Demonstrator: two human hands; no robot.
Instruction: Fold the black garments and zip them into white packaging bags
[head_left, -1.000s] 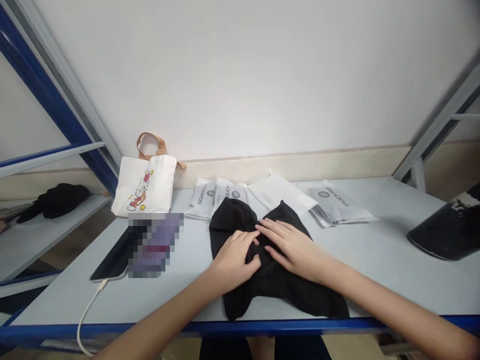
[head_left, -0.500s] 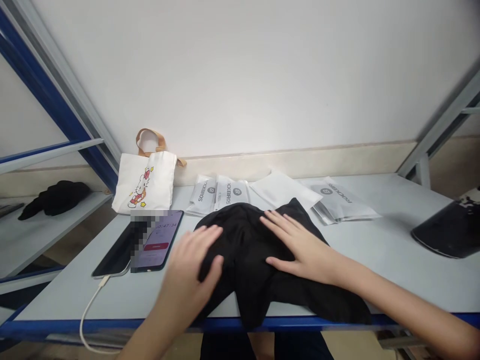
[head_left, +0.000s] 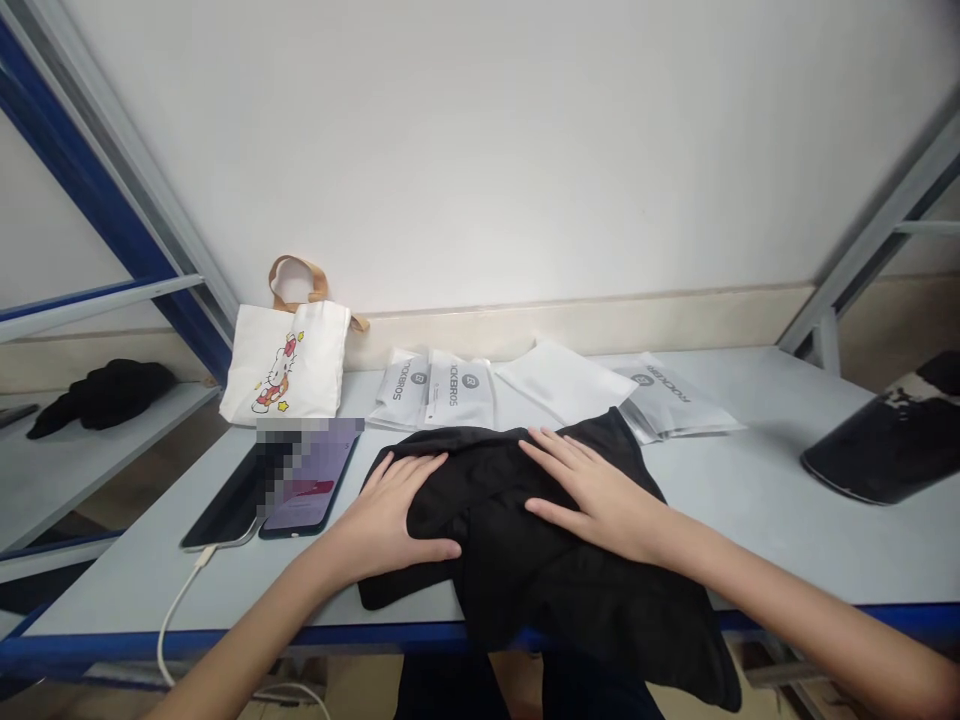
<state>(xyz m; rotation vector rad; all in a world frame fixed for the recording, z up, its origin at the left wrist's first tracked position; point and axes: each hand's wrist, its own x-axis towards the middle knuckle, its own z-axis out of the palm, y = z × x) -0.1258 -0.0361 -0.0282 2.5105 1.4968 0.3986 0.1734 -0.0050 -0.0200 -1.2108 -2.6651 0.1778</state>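
"What's under the hands?"

"A black cloth (head_left: 525, 570), bunched into folds on the pale grey table (head_left: 757, 540), its lower part hanging over the blue front rim (head_left: 225, 640)."

"Is either hand gripping it?"

"No. The left hand (head_left: 386, 520) lies flat on the cloth's left side and the right hand (head_left: 592, 490) on its right, fingers spread, near each other but not touching."

"What's around it?"

"Just behind are white ROCKBROS packets (head_left: 459, 392) and a plain white sleeve (head_left: 562, 380). To the left, two phones (head_left: 225, 510) lie side by side, one on a white cable (head_left: 176, 610). Beyond them stands a Hello Kitty tote bag (head_left: 285, 365)."
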